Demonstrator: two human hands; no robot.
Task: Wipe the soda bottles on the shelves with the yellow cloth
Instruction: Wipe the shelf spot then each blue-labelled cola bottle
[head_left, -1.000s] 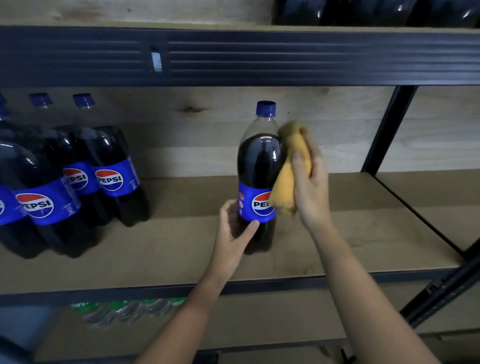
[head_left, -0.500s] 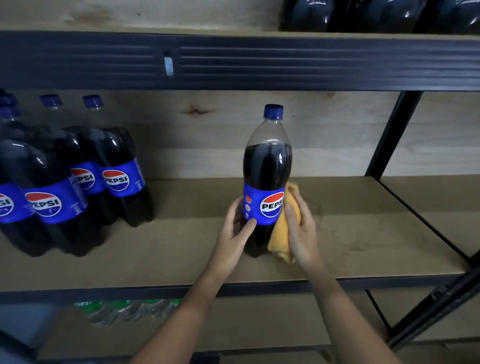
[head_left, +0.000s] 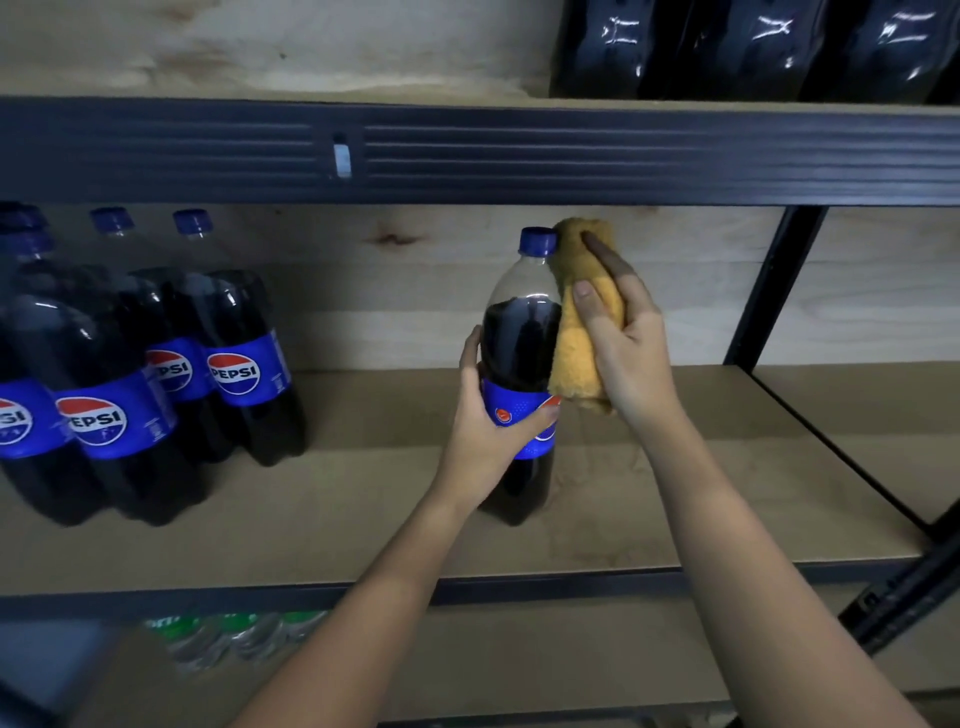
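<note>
Here we see the wooden shelf (head_left: 675, 499) carrying one soda bottle (head_left: 522, 332) upright, long axis vertical, blue cap up. Our left hand (head_left: 488, 431) wraps its grip round the label; our right hand (head_left: 628, 348) clasps the yellow cloth (head_left: 576, 358) lengthwise against the bottle's right side.

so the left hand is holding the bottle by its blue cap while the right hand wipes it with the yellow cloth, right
Not quite. In the head view the left hand holds the bottle round its blue label, not by its blue cap. The rest stands: the right hand presses the yellow cloth against the bottle's side.
</note>
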